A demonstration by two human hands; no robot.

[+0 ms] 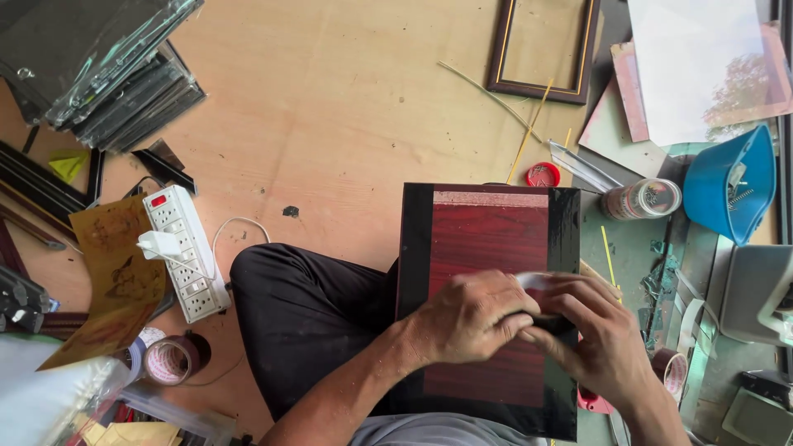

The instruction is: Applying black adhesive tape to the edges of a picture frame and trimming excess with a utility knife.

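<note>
A picture frame (479, 239) with a glossy black border and a dark red wood-grain back panel lies across my lap. Both hands meet over its right side. My left hand (471, 318) rests on the red panel with fingers curled toward a small dark object and a strip of clear tape at the right border. My right hand (599, 334) pinches the same dark object and tape from the right. What the dark object is cannot be told.
A white power strip (186, 252) lies left, tape rolls (173, 359) below it and another roll (673, 372) at the right. A stack of frames (107, 74) fills the top left, an empty frame (541, 49) top centre, a blue tub (731, 186) and clear jar (644, 198) right.
</note>
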